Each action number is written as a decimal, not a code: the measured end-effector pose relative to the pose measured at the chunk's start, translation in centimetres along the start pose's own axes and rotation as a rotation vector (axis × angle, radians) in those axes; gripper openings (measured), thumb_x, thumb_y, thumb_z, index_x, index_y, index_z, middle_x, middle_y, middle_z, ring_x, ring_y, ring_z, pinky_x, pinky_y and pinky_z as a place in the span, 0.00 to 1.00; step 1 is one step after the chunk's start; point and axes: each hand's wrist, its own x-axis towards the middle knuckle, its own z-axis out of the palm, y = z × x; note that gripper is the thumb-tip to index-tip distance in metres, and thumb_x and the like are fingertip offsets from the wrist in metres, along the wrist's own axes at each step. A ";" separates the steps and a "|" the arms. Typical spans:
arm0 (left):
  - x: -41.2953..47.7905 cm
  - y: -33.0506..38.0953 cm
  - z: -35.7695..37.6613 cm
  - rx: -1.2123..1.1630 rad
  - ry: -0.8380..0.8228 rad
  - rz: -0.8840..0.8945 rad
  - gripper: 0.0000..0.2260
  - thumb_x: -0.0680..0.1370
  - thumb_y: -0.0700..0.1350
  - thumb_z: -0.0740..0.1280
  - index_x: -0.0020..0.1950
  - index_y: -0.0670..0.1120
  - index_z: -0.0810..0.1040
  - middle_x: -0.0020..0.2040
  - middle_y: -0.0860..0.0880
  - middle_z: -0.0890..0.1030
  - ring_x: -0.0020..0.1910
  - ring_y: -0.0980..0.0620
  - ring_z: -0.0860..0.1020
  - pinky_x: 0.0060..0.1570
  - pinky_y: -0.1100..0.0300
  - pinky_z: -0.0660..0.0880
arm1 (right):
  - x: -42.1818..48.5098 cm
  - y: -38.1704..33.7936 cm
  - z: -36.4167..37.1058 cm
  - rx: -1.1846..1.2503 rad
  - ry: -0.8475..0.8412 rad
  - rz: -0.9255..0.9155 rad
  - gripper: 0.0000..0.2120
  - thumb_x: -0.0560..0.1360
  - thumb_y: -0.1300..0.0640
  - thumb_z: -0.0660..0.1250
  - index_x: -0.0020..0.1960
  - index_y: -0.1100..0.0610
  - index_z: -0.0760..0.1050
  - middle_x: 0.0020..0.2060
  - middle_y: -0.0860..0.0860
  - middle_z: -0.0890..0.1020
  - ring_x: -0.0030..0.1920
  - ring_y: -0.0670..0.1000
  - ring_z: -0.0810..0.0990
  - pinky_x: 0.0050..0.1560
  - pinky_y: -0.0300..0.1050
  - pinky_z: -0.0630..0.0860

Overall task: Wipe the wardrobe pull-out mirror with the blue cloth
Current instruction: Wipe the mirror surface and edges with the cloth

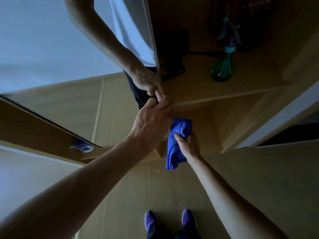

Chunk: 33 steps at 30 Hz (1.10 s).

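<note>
Mirror (69, 57) stood pulled out from wardrobe, left hand (151, 118) pinching its thin front edge. Glass likely stiff, slick, fragile; best held by that edge. Right hand (188, 144) clenched soft, light blue cloth (173, 152) just below.

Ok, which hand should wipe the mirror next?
Right. The right hand holds the blue cloth, while the left hand grips the mirror by its edge, probably steadying it.

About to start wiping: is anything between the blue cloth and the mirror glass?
Only the left hand, gripping the edge of the mirror just above the blue cloth in the right hand; nothing else visible.
</note>
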 end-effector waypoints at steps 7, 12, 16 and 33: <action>-0.9 -0.4 0.1 -0.049 0.088 0.084 0.14 0.77 0.45 0.63 0.57 0.49 0.85 0.66 0.50 0.80 0.72 0.51 0.73 0.52 0.59 0.71 | 1.1 2.6 1.3 -0.121 -0.051 0.138 0.21 0.79 0.51 0.66 0.68 0.60 0.69 0.56 0.62 0.81 0.53 0.63 0.81 0.53 0.53 0.76; -0.8 -0.2 -0.2 -0.056 0.094 0.045 0.18 0.81 0.45 0.56 0.65 0.46 0.81 0.72 0.48 0.76 0.76 0.48 0.68 0.58 0.57 0.70 | 0.2 0.0 0.4 -0.060 -0.018 0.079 0.16 0.76 0.53 0.67 0.62 0.56 0.73 0.52 0.57 0.82 0.50 0.60 0.81 0.53 0.54 0.78; -0.6 -0.2 0.0 -0.034 0.095 0.023 0.21 0.83 0.40 0.50 0.71 0.41 0.75 0.75 0.44 0.71 0.80 0.45 0.61 0.61 0.54 0.69 | -1.8 -3.1 -0.8 0.078 0.035 -0.049 0.07 0.72 0.52 0.69 0.49 0.48 0.76 0.38 0.48 0.83 0.40 0.52 0.82 0.37 0.45 0.76; -2.6 -0.8 -0.5 -0.021 0.124 0.140 0.17 0.75 0.41 0.63 0.60 0.49 0.86 0.66 0.51 0.81 0.71 0.53 0.75 0.48 0.61 0.72 | 0.4 2.3 0.8 -0.159 -0.069 0.162 0.20 0.78 0.53 0.67 0.65 0.62 0.71 0.50 0.58 0.79 0.48 0.58 0.78 0.46 0.46 0.70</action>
